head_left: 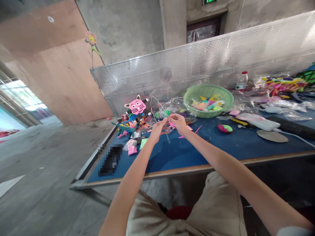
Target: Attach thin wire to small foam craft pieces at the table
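Observation:
Thin wire (168, 136) runs between my two hands, with a loop rising above them and ends hanging below. My left hand (158, 128) pinches it from the left, fingers closed. Close beside it, my right hand (177, 122) is closed on the wire as well, its fingertips nearly touching the left ones. Just behind the hands lie clear plastic wrapping and small green and pink pieces, partly hidden by the fingers. Pink strips (198, 129) lie on the blue table (182, 157) right of the hands.
A pink cat face (137, 106) and colourful figures stand at the left. Behind are a green basket (209, 114) of coloured pieces and a perforated metal screen (147, 75). A bottle (242, 82), a white device (258, 121) with a cable and a round disc (272, 136) are to the right.

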Available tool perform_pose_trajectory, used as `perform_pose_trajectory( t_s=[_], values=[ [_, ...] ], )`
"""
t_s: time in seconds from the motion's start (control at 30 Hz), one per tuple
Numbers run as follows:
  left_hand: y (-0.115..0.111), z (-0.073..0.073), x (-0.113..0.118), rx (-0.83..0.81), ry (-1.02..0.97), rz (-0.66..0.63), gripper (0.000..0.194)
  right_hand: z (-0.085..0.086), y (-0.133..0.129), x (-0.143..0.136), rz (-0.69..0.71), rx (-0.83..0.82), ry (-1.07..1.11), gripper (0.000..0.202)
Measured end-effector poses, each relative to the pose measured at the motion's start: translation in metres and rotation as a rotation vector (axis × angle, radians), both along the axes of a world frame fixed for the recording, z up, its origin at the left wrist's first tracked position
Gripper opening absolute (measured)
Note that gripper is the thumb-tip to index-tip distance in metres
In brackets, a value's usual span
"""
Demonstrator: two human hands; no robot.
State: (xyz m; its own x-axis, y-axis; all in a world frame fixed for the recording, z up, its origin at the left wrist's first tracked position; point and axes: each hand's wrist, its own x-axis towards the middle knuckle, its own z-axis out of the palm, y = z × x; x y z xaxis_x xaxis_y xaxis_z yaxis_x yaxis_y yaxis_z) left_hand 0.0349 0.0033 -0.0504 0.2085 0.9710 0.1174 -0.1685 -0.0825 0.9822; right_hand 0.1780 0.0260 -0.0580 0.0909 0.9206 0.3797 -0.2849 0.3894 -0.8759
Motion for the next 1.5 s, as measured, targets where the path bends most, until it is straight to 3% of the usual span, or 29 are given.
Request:
perform_pose_trajectory(
  t_s=[0.13, 0.23, 0.3, 0.4, 0.53, 0.87, 1.17, 1.5],
  values=[
    [0.004, 0.002, -0.002, -0.031, 0.002, 0.127, 0.059, -0.003, 0.004, 0.002, -0.05, 0.006, -0.023, 0.036],
    [0.009, 0.0, -0.004, 0.017, -0.014, 0.306, 0.049, -0.005, 0.011, 0.007, -0.065, 0.033, 0.027, 0.037],
    [0.011, -0.002, -0.005, 0.045, -0.024, 0.358, 0.038, -0.006, 0.014, 0.011, -0.06, 0.051, 0.047, 0.037],
    [0.012, -0.005, -0.004, 0.03, -0.153, 0.277, 0.026, -0.008, 0.015, 0.012, -0.046, 0.065, 0.042, 0.037],
    [0.009, -0.007, 0.001, -0.043, -0.316, 0.118, 0.026, -0.009, 0.012, 0.008, -0.054, 0.075, 0.052, 0.034],
    [0.006, -0.007, 0.006, 0.107, -0.291, 0.046, 0.039, -0.009, 0.011, 0.007, 0.015, 0.102, 0.043, 0.034],
    [0.004, -0.005, 0.005, 0.147, -0.153, 0.156, 0.051, -0.002, 0.006, 0.008, 0.059, 0.085, -0.007, 0.04],
    [0.006, -0.003, 0.0, 0.135, -0.136, 0.254, 0.055, 0.002, 0.001, 0.018, 0.047, 0.297, -0.308, 0.028]
  ],
)
